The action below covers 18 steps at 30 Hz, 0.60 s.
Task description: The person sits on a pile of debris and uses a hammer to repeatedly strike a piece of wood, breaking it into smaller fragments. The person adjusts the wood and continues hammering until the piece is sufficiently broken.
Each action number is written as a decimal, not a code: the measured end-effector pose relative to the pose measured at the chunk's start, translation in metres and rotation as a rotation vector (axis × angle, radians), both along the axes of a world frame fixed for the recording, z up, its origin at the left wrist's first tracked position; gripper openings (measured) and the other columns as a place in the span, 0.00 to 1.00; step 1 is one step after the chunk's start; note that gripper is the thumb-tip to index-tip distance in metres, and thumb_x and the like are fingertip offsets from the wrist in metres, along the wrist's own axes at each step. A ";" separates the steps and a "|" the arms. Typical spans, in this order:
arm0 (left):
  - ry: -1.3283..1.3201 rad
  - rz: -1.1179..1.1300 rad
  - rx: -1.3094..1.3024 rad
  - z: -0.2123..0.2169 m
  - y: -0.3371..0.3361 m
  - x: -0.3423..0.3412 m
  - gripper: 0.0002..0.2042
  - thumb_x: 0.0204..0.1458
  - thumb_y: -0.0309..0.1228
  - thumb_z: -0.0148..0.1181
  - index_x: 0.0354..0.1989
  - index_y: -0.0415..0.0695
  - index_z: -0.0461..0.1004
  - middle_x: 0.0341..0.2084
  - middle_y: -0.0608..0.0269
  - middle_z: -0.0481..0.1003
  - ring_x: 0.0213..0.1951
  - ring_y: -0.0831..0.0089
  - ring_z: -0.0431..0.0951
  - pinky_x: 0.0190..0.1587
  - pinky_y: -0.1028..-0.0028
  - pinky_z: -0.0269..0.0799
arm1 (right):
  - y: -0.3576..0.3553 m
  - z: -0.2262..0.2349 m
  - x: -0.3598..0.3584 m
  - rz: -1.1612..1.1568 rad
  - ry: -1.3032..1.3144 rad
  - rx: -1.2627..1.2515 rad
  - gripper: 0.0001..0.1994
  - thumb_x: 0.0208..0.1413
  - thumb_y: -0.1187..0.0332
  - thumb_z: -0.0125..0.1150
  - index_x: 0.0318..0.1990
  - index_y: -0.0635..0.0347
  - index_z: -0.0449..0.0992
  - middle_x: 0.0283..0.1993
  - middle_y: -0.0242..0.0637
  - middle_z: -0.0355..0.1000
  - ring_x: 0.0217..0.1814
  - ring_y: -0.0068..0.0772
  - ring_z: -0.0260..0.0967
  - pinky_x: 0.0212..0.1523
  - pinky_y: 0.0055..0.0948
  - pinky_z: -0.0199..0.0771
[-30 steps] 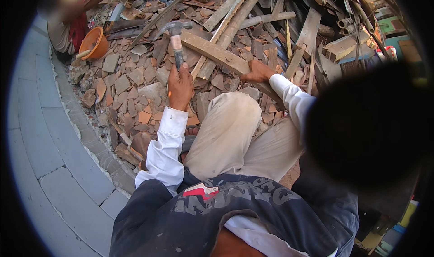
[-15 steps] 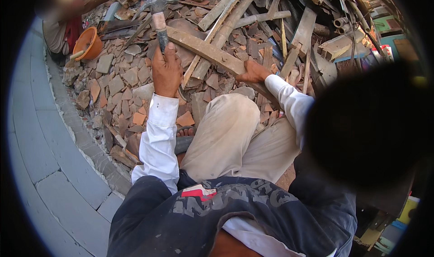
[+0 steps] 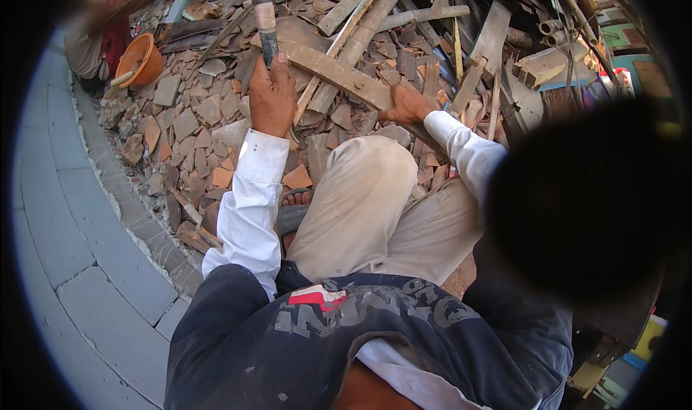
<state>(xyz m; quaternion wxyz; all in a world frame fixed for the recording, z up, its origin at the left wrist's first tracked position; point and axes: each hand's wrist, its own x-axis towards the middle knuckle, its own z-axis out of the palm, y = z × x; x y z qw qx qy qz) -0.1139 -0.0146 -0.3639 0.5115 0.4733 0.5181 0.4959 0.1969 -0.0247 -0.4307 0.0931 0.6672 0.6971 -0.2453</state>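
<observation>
My left hand (image 3: pixel 272 96) grips the handle of a hammer (image 3: pixel 264 14), raised high with its metal head near the top edge. My right hand (image 3: pixel 405 105) holds down the near end of a flat wooden plank (image 3: pixel 339 71) that lies slanted across the rubble in front of my knees. White sleeves cover both forearms. The hammer head is well above and to the left of the plank.
Broken bricks and tile pieces (image 3: pixel 194 114) cover the ground, with a heap of planks and pipes (image 3: pixel 497 35) behind. A grey paved curb (image 3: pixel 79 215) runs on the left. Another person crouches at the top left beside an orange bowl (image 3: pixel 140 58). My sandalled foot (image 3: pixel 292 208) rests below.
My left hand has lifted the hammer upward and away from the plank. My right hand has stayed on the plank.
</observation>
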 end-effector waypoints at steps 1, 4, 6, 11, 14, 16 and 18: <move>0.193 0.055 0.084 -0.030 -0.015 0.008 0.17 0.65 0.42 0.52 0.42 0.37 0.68 0.24 0.42 0.75 0.28 0.43 0.75 0.32 0.53 0.69 | 0.004 0.001 -0.007 0.012 0.013 -0.012 0.35 0.41 0.48 0.70 0.44 0.79 0.76 0.45 0.69 0.76 0.49 0.63 0.77 0.54 0.47 0.75; 0.689 -0.365 -0.048 -0.106 -0.038 0.018 0.18 0.65 0.46 0.50 0.41 0.39 0.70 0.34 0.33 0.76 0.42 0.31 0.74 0.40 0.48 0.69 | 0.004 -0.002 -0.005 0.065 -0.027 -0.045 0.35 0.41 0.49 0.70 0.45 0.80 0.76 0.45 0.69 0.76 0.49 0.62 0.77 0.54 0.46 0.75; 0.606 -0.321 -0.059 -0.103 -0.028 0.000 0.20 0.65 0.47 0.49 0.40 0.39 0.71 0.33 0.34 0.76 0.41 0.32 0.75 0.41 0.48 0.69 | 0.007 -0.006 0.004 0.068 -0.028 -0.041 0.35 0.40 0.50 0.70 0.44 0.80 0.76 0.45 0.69 0.76 0.49 0.62 0.77 0.53 0.46 0.76; 0.106 0.007 0.088 -0.043 -0.009 -0.012 0.13 0.68 0.41 0.51 0.39 0.42 0.68 0.17 0.74 0.63 0.18 0.85 0.64 0.20 0.77 0.58 | -0.003 0.001 -0.006 0.028 0.046 -0.067 0.34 0.40 0.51 0.71 0.42 0.81 0.77 0.45 0.68 0.76 0.48 0.61 0.78 0.52 0.45 0.77; 0.180 0.135 0.139 -0.056 -0.036 0.007 0.18 0.67 0.43 0.49 0.46 0.38 0.69 0.24 0.50 0.74 0.28 0.58 0.76 0.37 0.60 0.71 | -0.001 0.001 -0.008 0.037 0.019 -0.039 0.33 0.40 0.51 0.71 0.41 0.80 0.77 0.44 0.67 0.77 0.48 0.61 0.78 0.52 0.45 0.77; 0.757 -0.300 0.119 -0.131 -0.060 0.014 0.21 0.66 0.47 0.50 0.46 0.37 0.70 0.31 0.41 0.79 0.35 0.44 0.80 0.41 0.53 0.72 | 0.000 -0.005 -0.015 0.095 -0.037 0.005 0.32 0.40 0.51 0.71 0.42 0.79 0.77 0.44 0.67 0.77 0.48 0.62 0.77 0.52 0.46 0.76; 0.710 -0.345 -0.015 -0.128 -0.057 -0.007 0.22 0.65 0.49 0.50 0.45 0.37 0.71 0.36 0.37 0.79 0.41 0.39 0.78 0.43 0.49 0.71 | -0.008 -0.010 -0.011 0.111 -0.064 -0.003 0.32 0.40 0.51 0.71 0.42 0.78 0.77 0.44 0.67 0.76 0.48 0.62 0.77 0.53 0.47 0.76</move>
